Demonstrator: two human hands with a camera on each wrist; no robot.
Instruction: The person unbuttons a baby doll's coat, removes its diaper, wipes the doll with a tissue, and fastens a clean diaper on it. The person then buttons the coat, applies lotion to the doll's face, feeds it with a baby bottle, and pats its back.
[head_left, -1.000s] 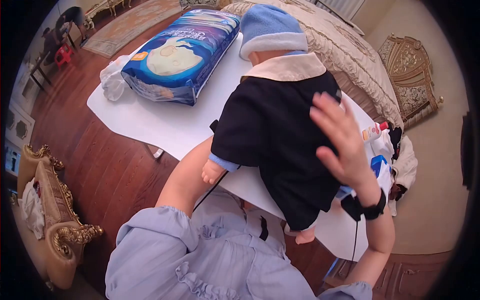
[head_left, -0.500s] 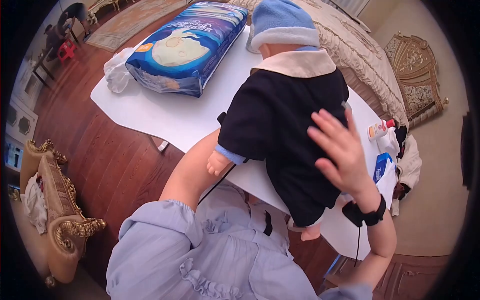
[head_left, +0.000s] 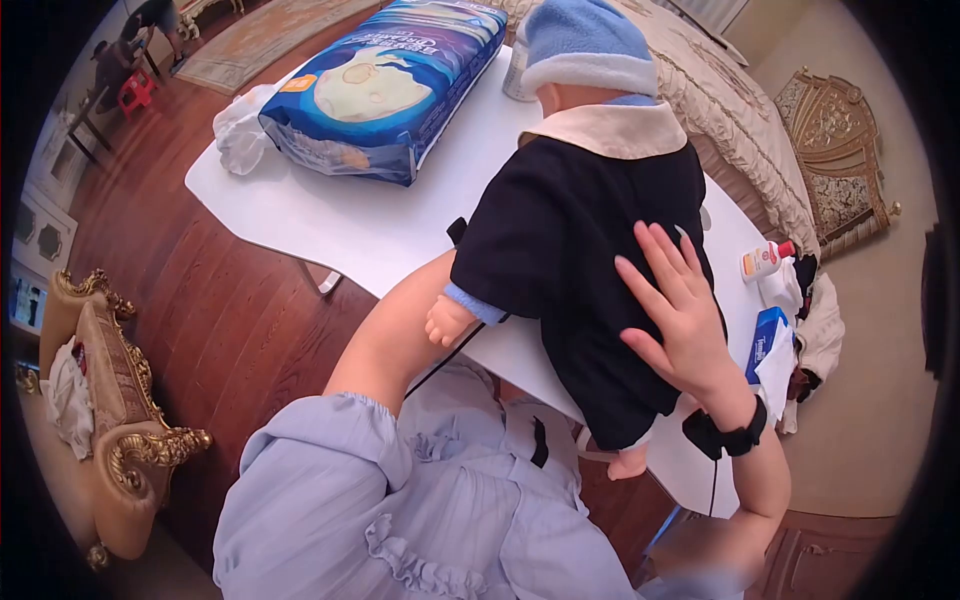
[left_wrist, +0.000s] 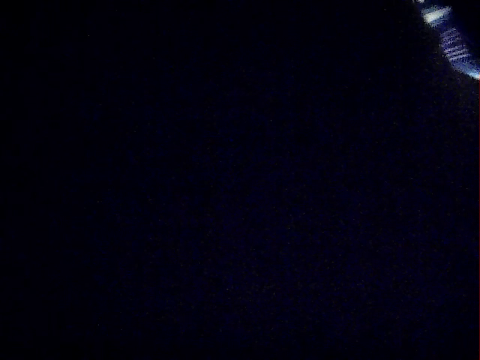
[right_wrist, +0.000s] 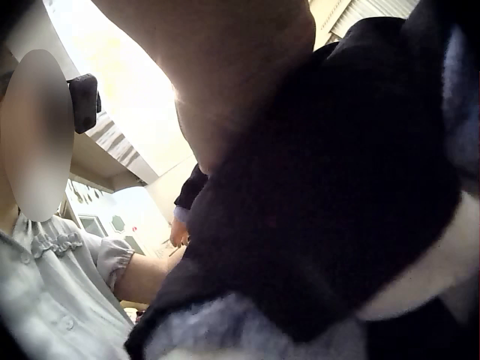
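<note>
A baby doll (head_left: pixel 600 215) in a black garment with a cream collar is held upright over the white table, its back facing me. It wears a blue knit hat (head_left: pixel 590 45) with a white brim. My right hand (head_left: pixel 688 325) lies flat on the doll's lower back, fingers spread and straight. The left forearm (head_left: pixel 395 320) passes under the doll's arm and behind its front, so the left hand is hidden. Nearly all of the left wrist view is dark. In the right wrist view the black garment (right_wrist: pixel 322 187) fills the middle, below my hand.
A large blue diaper pack (head_left: pixel 380 95) and a crumpled white plastic bag (head_left: pixel 243 130) are on the table (head_left: pixel 330 225). To the right are a red-capped bottle (head_left: pixel 762 261) and a blue tissue pack (head_left: pixel 766 340). Beyond stands a bed (head_left: pixel 725 120); a gilded sofa (head_left: pixel 115 420) is at left.
My right hand has come down from a raised, blurred position to rest on the doll's back. The doll and table have shifted slightly rightward in view.
</note>
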